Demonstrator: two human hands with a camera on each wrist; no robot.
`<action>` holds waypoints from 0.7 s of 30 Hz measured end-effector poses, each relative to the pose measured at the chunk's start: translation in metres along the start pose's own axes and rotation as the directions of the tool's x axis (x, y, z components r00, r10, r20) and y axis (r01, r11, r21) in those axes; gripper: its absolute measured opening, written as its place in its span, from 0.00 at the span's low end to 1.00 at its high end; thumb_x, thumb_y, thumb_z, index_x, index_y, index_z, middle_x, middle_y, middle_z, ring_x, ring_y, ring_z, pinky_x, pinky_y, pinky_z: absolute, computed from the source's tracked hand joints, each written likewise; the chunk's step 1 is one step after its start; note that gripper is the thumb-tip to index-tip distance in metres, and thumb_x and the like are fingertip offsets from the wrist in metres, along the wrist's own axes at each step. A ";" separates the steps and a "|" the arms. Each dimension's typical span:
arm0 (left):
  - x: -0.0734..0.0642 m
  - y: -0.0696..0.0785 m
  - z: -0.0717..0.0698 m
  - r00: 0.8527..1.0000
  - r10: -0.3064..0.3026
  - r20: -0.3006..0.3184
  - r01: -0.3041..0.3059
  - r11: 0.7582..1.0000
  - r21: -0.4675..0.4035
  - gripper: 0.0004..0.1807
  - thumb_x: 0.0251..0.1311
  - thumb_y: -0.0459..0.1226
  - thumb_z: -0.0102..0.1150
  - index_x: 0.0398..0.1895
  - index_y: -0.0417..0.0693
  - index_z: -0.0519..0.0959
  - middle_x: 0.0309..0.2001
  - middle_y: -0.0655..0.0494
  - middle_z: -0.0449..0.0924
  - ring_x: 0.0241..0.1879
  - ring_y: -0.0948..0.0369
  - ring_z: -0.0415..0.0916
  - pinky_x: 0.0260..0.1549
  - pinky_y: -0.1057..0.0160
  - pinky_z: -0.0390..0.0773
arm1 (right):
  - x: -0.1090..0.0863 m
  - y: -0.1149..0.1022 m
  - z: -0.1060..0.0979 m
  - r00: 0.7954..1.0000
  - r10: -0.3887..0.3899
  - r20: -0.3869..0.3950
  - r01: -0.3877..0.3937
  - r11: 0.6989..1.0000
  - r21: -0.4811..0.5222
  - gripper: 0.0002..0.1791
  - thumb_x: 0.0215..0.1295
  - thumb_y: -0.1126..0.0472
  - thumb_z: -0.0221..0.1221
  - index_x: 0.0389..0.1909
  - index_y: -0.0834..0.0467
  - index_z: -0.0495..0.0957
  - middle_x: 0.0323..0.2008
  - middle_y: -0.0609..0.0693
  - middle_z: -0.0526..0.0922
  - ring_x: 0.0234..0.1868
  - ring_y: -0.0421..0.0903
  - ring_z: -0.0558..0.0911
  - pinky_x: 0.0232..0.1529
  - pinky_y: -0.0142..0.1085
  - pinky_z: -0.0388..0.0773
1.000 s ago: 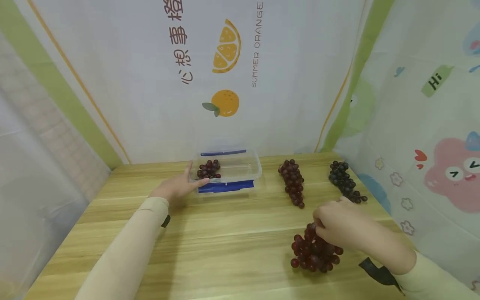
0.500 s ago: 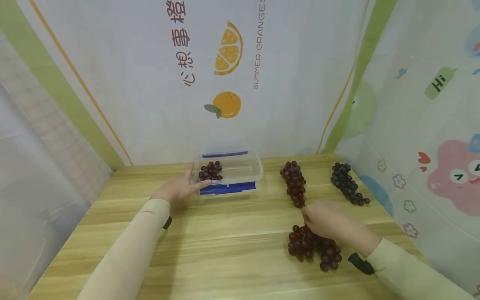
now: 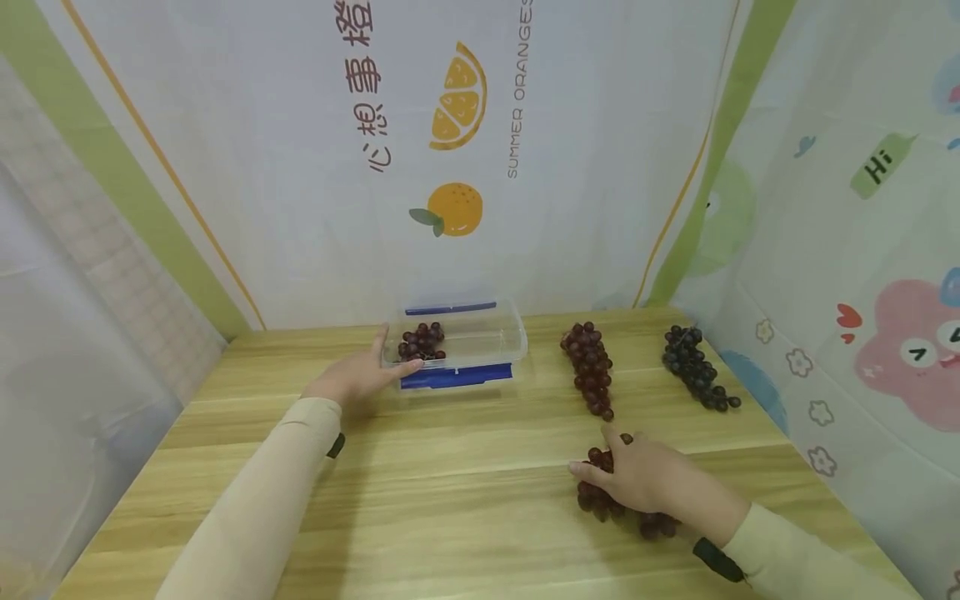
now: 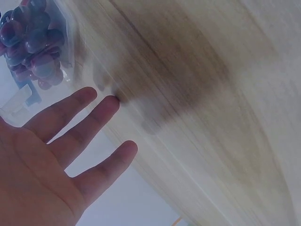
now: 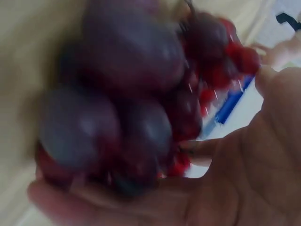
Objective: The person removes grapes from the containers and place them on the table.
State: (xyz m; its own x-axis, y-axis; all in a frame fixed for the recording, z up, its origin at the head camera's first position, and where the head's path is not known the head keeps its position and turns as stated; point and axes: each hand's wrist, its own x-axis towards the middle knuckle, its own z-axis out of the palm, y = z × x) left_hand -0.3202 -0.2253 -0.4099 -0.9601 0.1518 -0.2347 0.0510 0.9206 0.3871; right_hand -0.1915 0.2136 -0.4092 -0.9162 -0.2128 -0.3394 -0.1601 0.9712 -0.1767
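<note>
My left hand (image 3: 352, 377) rests at the left end of a clear plastic food container (image 3: 480, 342) with blue latch flaps, thumb by its near rim. Three of its fingers (image 4: 84, 125) stretch out straight in the left wrist view. A small bunch of dark red grapes (image 3: 422, 340) lies in the container's left end. On the near right of the table, my right hand (image 3: 660, 479) spreads over another bunch of red grapes (image 3: 596, 500) and partly hides it. The right wrist view shows its fingers curving round these grapes (image 5: 136, 127).
A long red grape bunch (image 3: 589, 367) lies beyond my right hand. Farther right is a black grape bunch (image 3: 696, 367). All stand on a wooden table (image 3: 420, 517), with a printed curtain (image 3: 585, 233) behind and another cloth on the right.
My right hand first held the red bunch by its top, then lowered it onto the table. Its fingers have since spread over the bunch. My left hand stays at the container.
</note>
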 end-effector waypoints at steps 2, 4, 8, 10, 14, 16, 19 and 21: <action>0.000 0.000 0.001 1.000 0.004 0.001 -0.004 1.000 -0.003 0.69 0.55 0.88 0.31 0.85 0.62 0.16 0.80 0.37 0.64 0.71 0.28 0.71 0.65 0.26 0.73 | 0.002 -0.002 0.006 1.000 0.010 0.022 -0.010 1.000 0.002 0.62 0.68 0.16 0.47 0.82 0.64 0.59 0.68 0.82 0.71 0.57 0.75 0.83 0.54 0.68 0.81; 0.000 0.000 0.001 1.000 0.004 0.004 -0.004 1.000 -0.008 0.70 0.54 0.88 0.31 0.84 0.63 0.16 0.80 0.37 0.66 0.72 0.28 0.71 0.65 0.26 0.72 | 0.004 -0.005 0.009 1.000 0.013 0.014 -0.013 1.000 -0.011 0.60 0.68 0.18 0.51 0.82 0.63 0.60 0.69 0.82 0.69 0.56 0.76 0.83 0.55 0.69 0.80; 0.000 -0.001 0.002 1.000 -0.003 0.010 0.003 1.000 -0.019 0.71 0.51 0.90 0.31 0.84 0.64 0.15 0.78 0.38 0.69 0.72 0.29 0.70 0.67 0.26 0.71 | 0.005 -0.008 0.010 1.000 -0.011 -0.014 0.011 1.000 -0.014 0.54 0.67 0.30 0.63 0.81 0.61 0.62 0.71 0.80 0.68 0.59 0.77 0.81 0.59 0.69 0.78; -0.001 -0.001 0.002 1.000 -0.005 0.010 0.006 1.000 -0.026 0.71 0.51 0.90 0.31 0.84 0.65 0.16 0.78 0.38 0.69 0.73 0.29 0.70 0.67 0.25 0.70 | 0.006 -0.009 0.009 0.999 -0.041 -0.024 0.041 0.999 -0.009 0.51 0.65 0.36 0.67 0.81 0.61 0.63 0.72 0.79 0.68 0.62 0.77 0.79 0.63 0.70 0.75; -0.001 0.000 0.001 1.000 -0.006 0.002 0.006 1.000 -0.022 0.70 0.53 0.89 0.32 0.84 0.65 0.16 0.78 0.37 0.69 0.72 0.29 0.71 0.67 0.25 0.71 | 0.006 -0.008 0.007 0.997 -0.079 -0.016 0.079 0.997 0.019 0.51 0.62 0.42 0.70 0.80 0.62 0.62 0.72 0.78 0.67 0.65 0.80 0.75 0.64 0.74 0.71; -0.001 0.000 0.001 1.000 -0.006 -0.002 0.006 1.000 -0.021 0.69 0.54 0.88 0.32 0.84 0.66 0.16 0.78 0.37 0.69 0.71 0.29 0.72 0.66 0.26 0.71 | 0.004 -0.007 0.006 0.996 -0.086 -0.011 0.086 0.996 0.033 0.52 0.62 0.43 0.70 0.81 0.62 0.61 0.72 0.78 0.67 0.65 0.81 0.74 0.64 0.74 0.70; -0.001 0.001 0.001 1.000 -0.004 -0.001 0.004 1.000 -0.019 0.68 0.55 0.88 0.32 0.84 0.66 0.15 0.78 0.37 0.69 0.70 0.29 0.73 0.66 0.26 0.72 | 0.002 -0.005 0.005 0.996 -0.084 0.014 0.084 0.995 0.053 0.52 0.63 0.44 0.70 0.82 0.60 0.59 0.74 0.79 0.64 0.66 0.81 0.74 0.63 0.74 0.72; -0.001 0.001 0.001 1.000 -0.002 0.000 0.002 1.000 -0.023 0.67 0.57 0.87 0.33 0.84 0.66 0.15 0.77 0.37 0.69 0.69 0.30 0.74 0.66 0.26 0.72 | 0.001 -0.004 0.004 0.996 -0.082 0.035 0.080 0.994 0.071 0.53 0.63 0.45 0.70 0.83 0.59 0.58 0.75 0.80 0.62 0.63 0.79 0.77 0.58 0.70 0.76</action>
State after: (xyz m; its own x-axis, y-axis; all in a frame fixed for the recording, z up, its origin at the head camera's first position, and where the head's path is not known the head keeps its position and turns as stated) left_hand -0.3189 -0.2244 -0.4102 -0.9603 0.1500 -0.2352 0.0428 0.9123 0.4072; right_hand -0.1907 0.2092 -0.4124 -0.8866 -0.2957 -0.3556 -0.2062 0.9410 -0.2683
